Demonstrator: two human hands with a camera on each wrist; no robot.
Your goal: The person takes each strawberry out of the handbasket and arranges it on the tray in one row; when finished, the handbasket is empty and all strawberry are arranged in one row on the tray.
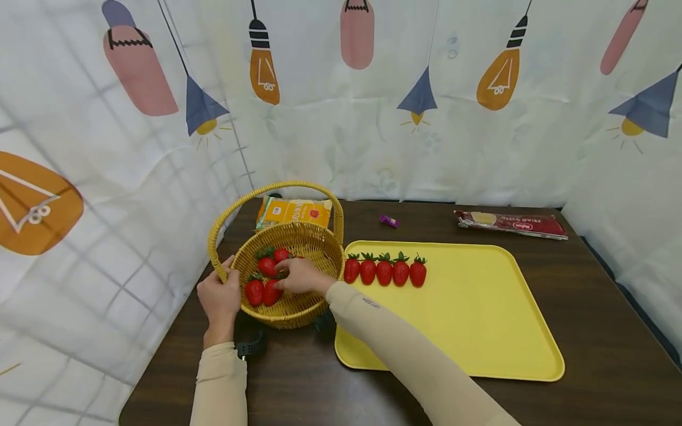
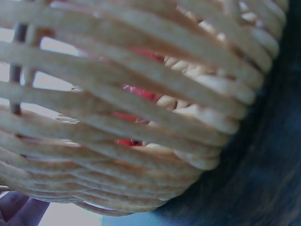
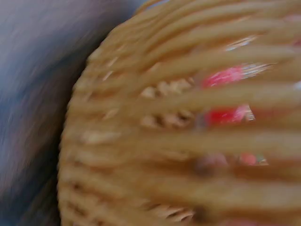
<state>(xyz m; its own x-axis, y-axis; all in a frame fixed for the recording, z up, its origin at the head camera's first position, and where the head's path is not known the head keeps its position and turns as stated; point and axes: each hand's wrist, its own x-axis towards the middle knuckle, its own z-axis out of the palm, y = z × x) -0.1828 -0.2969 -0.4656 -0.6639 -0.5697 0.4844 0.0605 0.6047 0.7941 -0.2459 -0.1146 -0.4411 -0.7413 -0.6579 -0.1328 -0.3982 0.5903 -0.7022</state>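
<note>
In the head view a yellow wicker basket (image 1: 290, 319) with a tall arched handle leans toward the viewer. My left hand (image 1: 220, 299) grips it at the left rim, by the foot of the handle. Several red strawberries (image 1: 254, 292) with green leaves lie inside, on the left. My right hand (image 1: 302, 277) reaches in over the right rim, thumb and fingers apart, fingertips at the strawberries. Both wrist views are filled by the basket's weave (image 2: 117, 127), with red bits of strawberry (image 3: 228, 115) showing through the gaps.
A yellow tray (image 1: 469, 307) lies right of the basket, with a row of several strawberries (image 1: 384, 270) at its upper left. Behind are an orange packet (image 1: 295, 212), a small purple wrapped candy (image 1: 389, 221) and a dark red snack pack (image 1: 511, 223). Printed curtains surround the brown table (image 1: 298, 378).
</note>
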